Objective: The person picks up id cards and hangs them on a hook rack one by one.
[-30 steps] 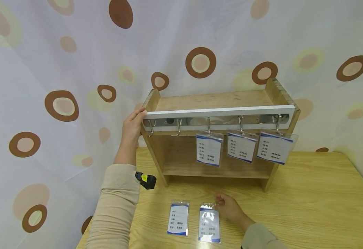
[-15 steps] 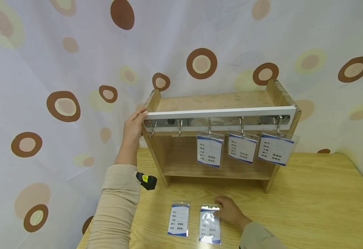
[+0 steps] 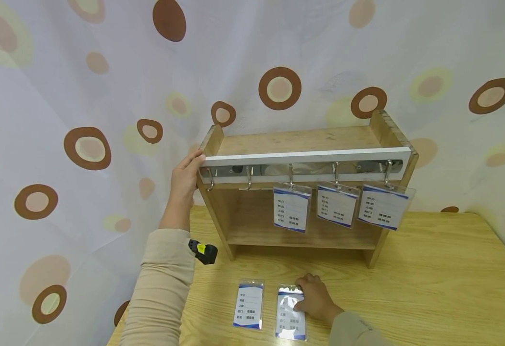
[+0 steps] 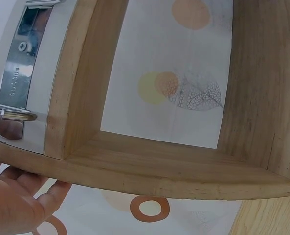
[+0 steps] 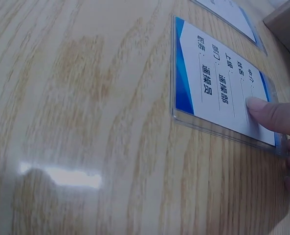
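Observation:
My left hand (image 3: 184,180) grips the upper left corner of a wooden shelf (image 3: 304,238), its fingers against the outer side panel in the left wrist view. Along the shelf's front runs a white strip with metal hooks. Badge holders hang from three of them: a middle one (image 3: 291,211), another to its right (image 3: 336,205) and one at the right end (image 3: 383,206). The two left hooks are bare. On the table, my right hand (image 3: 315,298) pinches the upper right of a clear badge holder (image 5: 218,83), thumb on its face and other fingers at its edge.
A second badge holder (image 3: 248,305) lies flat to the left of the one at my right hand. The wooden table (image 3: 443,278) extends right of the shelf. Behind stands a spotted cloth backdrop (image 3: 313,43). A black device (image 3: 203,251) sits at my left wrist.
My right hand has moved down and left from beside the badge holder onto its upper right, thumb now on its face. The holder has barely shifted. My left hand stays at the shelf corner.

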A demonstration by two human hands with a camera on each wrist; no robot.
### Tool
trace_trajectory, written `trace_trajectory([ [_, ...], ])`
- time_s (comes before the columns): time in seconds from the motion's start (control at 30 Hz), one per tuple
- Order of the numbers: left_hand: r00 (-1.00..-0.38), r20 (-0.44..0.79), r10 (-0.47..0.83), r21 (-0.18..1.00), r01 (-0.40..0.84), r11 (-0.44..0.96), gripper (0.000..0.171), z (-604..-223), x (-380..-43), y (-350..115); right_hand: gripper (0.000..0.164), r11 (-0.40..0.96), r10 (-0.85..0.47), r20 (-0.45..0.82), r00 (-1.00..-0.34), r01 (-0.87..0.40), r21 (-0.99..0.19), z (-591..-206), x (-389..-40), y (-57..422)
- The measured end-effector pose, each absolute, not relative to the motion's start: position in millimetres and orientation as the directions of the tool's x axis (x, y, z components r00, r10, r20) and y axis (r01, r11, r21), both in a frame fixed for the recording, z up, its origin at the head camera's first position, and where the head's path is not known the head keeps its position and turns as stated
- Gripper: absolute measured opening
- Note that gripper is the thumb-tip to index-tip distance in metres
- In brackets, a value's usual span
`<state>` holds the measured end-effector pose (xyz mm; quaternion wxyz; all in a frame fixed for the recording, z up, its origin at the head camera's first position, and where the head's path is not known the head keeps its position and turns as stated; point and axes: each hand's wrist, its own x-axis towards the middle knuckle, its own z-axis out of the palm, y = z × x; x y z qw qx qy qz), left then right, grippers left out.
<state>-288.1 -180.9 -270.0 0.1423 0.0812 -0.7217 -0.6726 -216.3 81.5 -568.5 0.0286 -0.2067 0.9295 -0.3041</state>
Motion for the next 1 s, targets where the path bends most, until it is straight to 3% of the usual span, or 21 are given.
trace_trajectory([
  [0.6, -0.949, 0.094, -0.303, 0.994, 0.071, 0.085, 0.041, -269, -287, -180, 0.048, 0.695, -0.345, 0.082, -0.935, -0.313, -0.648, -567, -206, 78],
  [1.0, -0.953, 0.096, -0.288, 0.993, 0.072, 0.092, 0.041, -269, -287, -182, 0.027, 0.470, -0.324, 0.024, -0.946, -0.183, -0.863, -552, -200, 86],
])
